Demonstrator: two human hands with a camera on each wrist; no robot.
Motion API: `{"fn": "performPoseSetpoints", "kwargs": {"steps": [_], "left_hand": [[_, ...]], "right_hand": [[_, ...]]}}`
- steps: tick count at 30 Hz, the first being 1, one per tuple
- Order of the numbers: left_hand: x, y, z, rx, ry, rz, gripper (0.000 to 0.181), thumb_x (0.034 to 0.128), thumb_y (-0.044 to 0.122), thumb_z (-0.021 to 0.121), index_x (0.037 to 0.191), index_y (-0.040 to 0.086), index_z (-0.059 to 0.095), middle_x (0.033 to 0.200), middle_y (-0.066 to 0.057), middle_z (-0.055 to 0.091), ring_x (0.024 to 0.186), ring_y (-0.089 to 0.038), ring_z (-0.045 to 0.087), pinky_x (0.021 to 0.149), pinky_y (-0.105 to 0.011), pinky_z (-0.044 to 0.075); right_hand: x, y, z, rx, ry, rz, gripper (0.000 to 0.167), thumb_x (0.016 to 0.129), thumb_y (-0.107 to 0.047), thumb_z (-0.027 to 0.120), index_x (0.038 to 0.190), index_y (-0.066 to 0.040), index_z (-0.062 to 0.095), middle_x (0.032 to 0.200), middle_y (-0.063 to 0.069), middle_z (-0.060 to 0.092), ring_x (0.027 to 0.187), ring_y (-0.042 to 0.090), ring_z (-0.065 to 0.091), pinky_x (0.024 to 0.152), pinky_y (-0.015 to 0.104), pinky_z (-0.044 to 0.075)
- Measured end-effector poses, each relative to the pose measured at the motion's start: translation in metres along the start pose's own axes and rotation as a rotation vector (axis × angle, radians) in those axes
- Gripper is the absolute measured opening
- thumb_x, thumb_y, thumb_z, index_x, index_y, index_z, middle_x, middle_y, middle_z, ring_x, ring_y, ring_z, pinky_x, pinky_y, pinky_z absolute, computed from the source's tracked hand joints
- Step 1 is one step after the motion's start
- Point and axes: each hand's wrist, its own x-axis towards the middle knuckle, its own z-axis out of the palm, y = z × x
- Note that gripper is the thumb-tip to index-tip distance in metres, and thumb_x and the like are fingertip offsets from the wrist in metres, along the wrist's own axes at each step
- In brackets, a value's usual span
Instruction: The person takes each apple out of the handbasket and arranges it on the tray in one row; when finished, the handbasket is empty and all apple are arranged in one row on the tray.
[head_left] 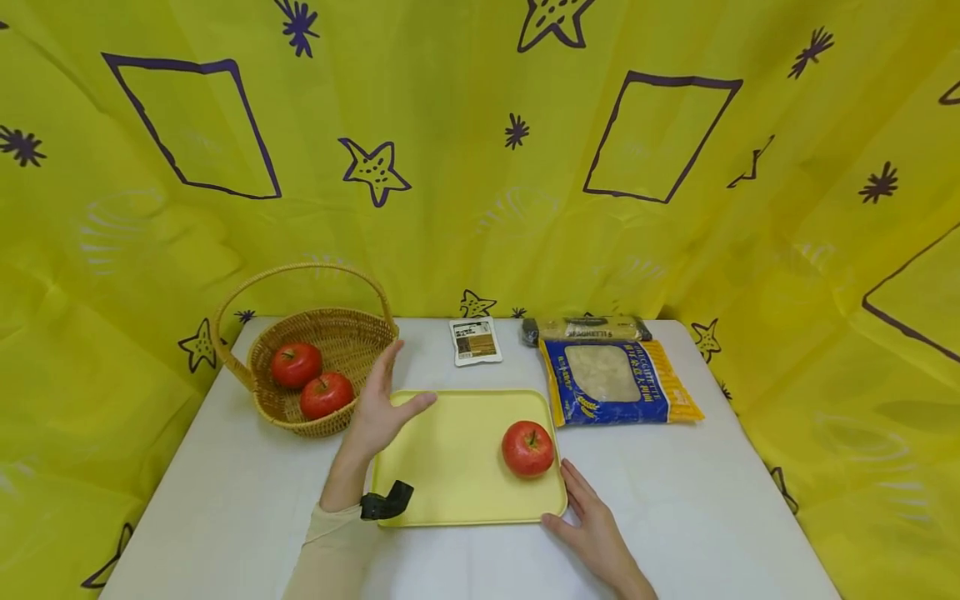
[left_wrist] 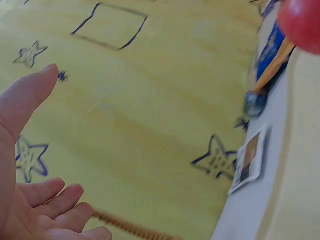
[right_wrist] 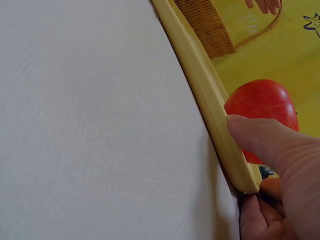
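Note:
A yellow tray (head_left: pixel 442 467) lies on the white table, with one red apple (head_left: pixel 528 449) near its right edge. My right hand (head_left: pixel 596 529) grips the tray's near right corner; in the right wrist view its thumb (right_wrist: pixel 255 132) lies on the rim and its fingers are curled at the tray's underside. Raised over the tray's left edge, my left hand (head_left: pixel 378 417) holds nothing, thumb spread from the fingers. Beside it stands a wicker basket (head_left: pixel 363 337) holding two red apples (head_left: pixel 296 365). The left wrist view shows the left palm (left_wrist: pixel 20 210) empty.
Behind the tray lies a small white packet (head_left: pixel 476 341). At the back right are a blue and yellow pasta bag (head_left: pixel 607 383) and a dark-ended spaghetti pack (head_left: pixel 588 329). The basket's tall handle (head_left: pixel 307 267) arches at the left. Yellow patterned cloth (head_left: pixel 450 225) surrounds the table.

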Motion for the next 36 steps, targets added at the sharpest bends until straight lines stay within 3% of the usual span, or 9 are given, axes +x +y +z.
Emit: {"fn": "performPoseSetpoints", "kwargs": {"steps": [6,13,18,22,27,33,36], "left_hand": [[0.0,0.006,-0.042,-0.057,0.141,0.015,0.087,0.0854,-0.001,0.074,0.154,0.002,0.019,0.158,-0.013,0.017,0.146,-0.023,0.008,0.116,-0.041,0.008],[0.002,0.0,-0.083,-0.041,0.32,-0.082,0.088,0.0858,0.004,0.075,0.155,0.009,0.021,0.159,-0.008,0.017,0.146,-0.02,0.009,0.116,-0.031,0.01],[0.006,0.006,-0.1,-0.064,0.407,-0.147,0.087,0.086,0.002,0.072,0.154,0.001,0.018,0.159,-0.014,0.014,0.146,-0.023,0.007,0.116,-0.034,0.008],[0.016,-0.002,-0.115,-0.016,0.421,-0.209,0.09,0.0876,0.011,0.073,0.156,0.005,0.014,0.161,-0.012,0.01,0.146,-0.019,0.006,0.116,-0.038,0.011],[0.027,-0.015,-0.132,0.138,0.416,-0.296,0.095,0.0882,0.032,0.073,0.157,0.01,0.012,0.161,-0.008,0.011,0.146,-0.021,0.008,0.115,-0.041,0.013],[0.035,-0.027,-0.145,0.308,0.354,-0.387,0.099,0.0885,0.043,0.07,0.157,0.007,0.009,0.16,-0.015,0.012,0.145,-0.032,0.011,0.114,-0.051,0.014],[0.039,-0.032,-0.148,0.346,0.321,-0.425,0.101,0.0881,0.044,0.07,0.156,0.004,0.007,0.159,-0.021,0.011,0.144,-0.037,0.012,0.113,-0.054,0.015]], "right_hand": [[0.001,-0.001,-0.001,0.007,-0.002,0.001,0.08,0.077,-0.004,0.082,0.142,0.013,0.039,0.154,0.021,0.029,0.137,0.033,0.031,0.1,0.023,0.034],[0.001,-0.002,-0.004,0.003,-0.002,0.013,0.08,0.077,-0.005,0.082,0.142,0.011,0.039,0.154,0.018,0.03,0.137,0.03,0.031,0.101,0.026,0.035],[-0.001,-0.001,-0.005,0.008,-0.005,0.026,0.081,0.077,-0.004,0.082,0.143,0.011,0.038,0.154,0.018,0.029,0.138,0.028,0.03,0.101,0.024,0.034],[-0.001,0.001,-0.004,0.013,-0.008,0.035,0.082,0.077,-0.004,0.083,0.143,0.011,0.038,0.155,0.017,0.029,0.138,0.027,0.03,0.1,0.021,0.033],[-0.001,0.002,-0.003,0.017,-0.006,0.04,0.081,0.077,-0.005,0.083,0.143,0.011,0.038,0.155,0.017,0.03,0.137,0.027,0.031,0.1,0.02,0.034],[0.0,0.003,-0.001,0.025,-0.012,0.035,0.081,0.077,-0.005,0.083,0.143,0.011,0.038,0.155,0.017,0.029,0.138,0.027,0.03,0.1,0.021,0.034],[0.0,0.003,-0.001,0.027,-0.012,0.032,0.081,0.077,-0.005,0.083,0.143,0.011,0.038,0.155,0.017,0.029,0.138,0.027,0.03,0.101,0.022,0.034]]}}
